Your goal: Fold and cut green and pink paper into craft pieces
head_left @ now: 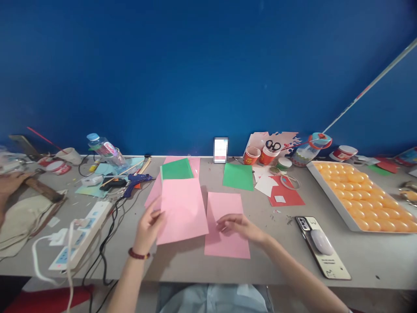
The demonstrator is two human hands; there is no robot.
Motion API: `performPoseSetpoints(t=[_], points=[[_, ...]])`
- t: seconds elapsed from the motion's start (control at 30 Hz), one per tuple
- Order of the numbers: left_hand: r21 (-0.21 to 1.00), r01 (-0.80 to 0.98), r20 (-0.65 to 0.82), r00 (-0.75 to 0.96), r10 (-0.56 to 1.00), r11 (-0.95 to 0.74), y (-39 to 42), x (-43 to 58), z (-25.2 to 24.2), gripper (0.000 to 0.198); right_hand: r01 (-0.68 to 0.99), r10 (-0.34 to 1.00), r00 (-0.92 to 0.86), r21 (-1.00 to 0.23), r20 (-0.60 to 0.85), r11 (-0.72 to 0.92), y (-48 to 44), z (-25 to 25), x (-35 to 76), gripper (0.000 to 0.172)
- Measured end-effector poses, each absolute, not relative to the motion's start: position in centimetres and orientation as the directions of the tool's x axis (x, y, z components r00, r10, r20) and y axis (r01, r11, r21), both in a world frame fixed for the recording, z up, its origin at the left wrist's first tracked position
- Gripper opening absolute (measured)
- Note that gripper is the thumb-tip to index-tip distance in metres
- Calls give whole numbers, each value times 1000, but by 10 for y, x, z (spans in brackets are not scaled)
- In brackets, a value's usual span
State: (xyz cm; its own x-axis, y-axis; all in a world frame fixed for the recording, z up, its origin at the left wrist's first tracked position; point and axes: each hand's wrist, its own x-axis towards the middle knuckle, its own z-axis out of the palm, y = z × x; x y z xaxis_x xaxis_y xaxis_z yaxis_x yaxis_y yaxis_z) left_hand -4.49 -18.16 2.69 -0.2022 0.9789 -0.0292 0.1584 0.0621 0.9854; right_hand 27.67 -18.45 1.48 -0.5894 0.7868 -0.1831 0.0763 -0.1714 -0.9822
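Note:
My left hand [150,226], with a dark beaded bracelet on its wrist, pinches the left edge of a pink paper sheet [184,211]. That sheet is lifted and slightly tilted, and it partly covers a green sheet [177,169] and more pink paper [154,191] behind it. My right hand [239,226] is over a second pink sheet [226,248] lying on the table, its fingers loosely stretched and apart. Whether those fingertips touch the paper is hard to tell.
Left are a power strip [83,234], a blue glue gun [137,182] and a plastic bottle [109,150]. Another person's hand [11,187] appears far left. Right are a green square [237,177], scissors [273,145] in a cup, a phone [332,261] and a tray of orange balls [368,200].

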Motion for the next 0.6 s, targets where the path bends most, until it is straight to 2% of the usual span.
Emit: performPoseSetpoints(t=[0.03, 0.1, 0.23, 0.33, 0.43, 0.47, 0.53, 0.6], points=[[989, 145, 9, -240, 971, 27, -170, -53, 29, 84, 19, 769, -593, -959, -239, -283, -174, 13, 286, 40], [992, 129, 34, -275, 961, 2, -144, -68, 28, 83, -68, 791, -543, -924, -282, -376, -154, 9, 303, 40], [973, 221, -4, -262, 965, 64, -90, -92, 13, 77, -271, 922, -286, -901, -260, -338, -125, -5, 323, 32], [901, 423, 16, -251, 968, 95, -59, -105, 8, 68, -341, 937, -244, -883, -249, -323, -118, -14, 328, 27], [740, 672, 180, -197, 964, -1, -53, -91, 17, 63, -406, 942, -242, -858, -232, -315, -119, -17, 329, 23], [653, 754, 268, -142, 953, -71, -60, -77, 21, 60, -411, 943, -240, -856, -230, -314, -120, -17, 328, 23], [504, 811, 352, 123, 928, -298, -89, -38, 24, 50, -400, 943, -239, -862, -231, -313, -122, -17, 327, 23], [435, 717, 288, 463, 838, -545, -129, 8, 20, 48, -379, 943, -239, -872, -231, -310, -121, -19, 326, 24]])
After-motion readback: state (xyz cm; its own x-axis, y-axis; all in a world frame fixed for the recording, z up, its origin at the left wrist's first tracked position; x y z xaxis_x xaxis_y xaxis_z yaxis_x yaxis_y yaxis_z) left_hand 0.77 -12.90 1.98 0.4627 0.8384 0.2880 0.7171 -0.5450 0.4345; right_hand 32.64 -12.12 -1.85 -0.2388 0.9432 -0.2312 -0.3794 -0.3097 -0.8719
